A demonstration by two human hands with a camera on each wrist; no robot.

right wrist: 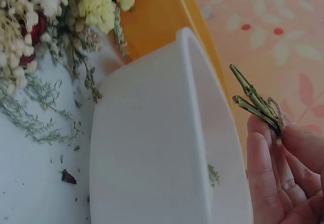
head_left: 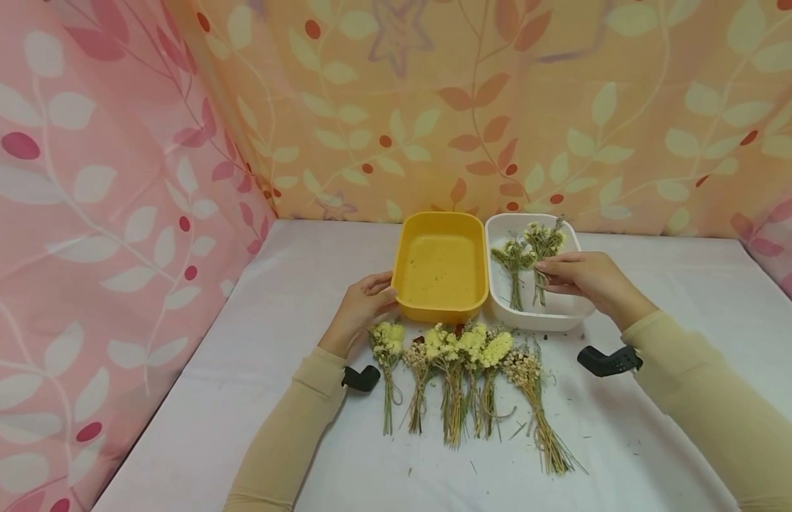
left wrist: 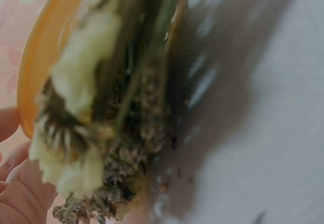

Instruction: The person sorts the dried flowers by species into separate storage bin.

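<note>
My right hand (head_left: 584, 279) pinches a small dried-flower bunch (head_left: 545, 242) by its twine-tied stems, over the white bin (head_left: 543, 321). Its cut stem ends (right wrist: 250, 95) stick out past the thumb and fingertips in the right wrist view. A second small bunch (head_left: 515, 267) lies inside that bin, left of the held one. At the left side of the yellow bin (head_left: 441, 311), my left hand (head_left: 364, 307) rests its fingers and thumb against the outer wall near the front corner.
In front of the bins lies a row of several tied dried-flower bunches (head_left: 456, 363), blossoms toward the bins. The rightmost bunch (head_left: 542, 405) slants toward the front right. Stem bits and crumbs dot the white cloth (head_left: 626, 455). Patterned fabric (head_left: 409, 107) hangs close behind the bins.
</note>
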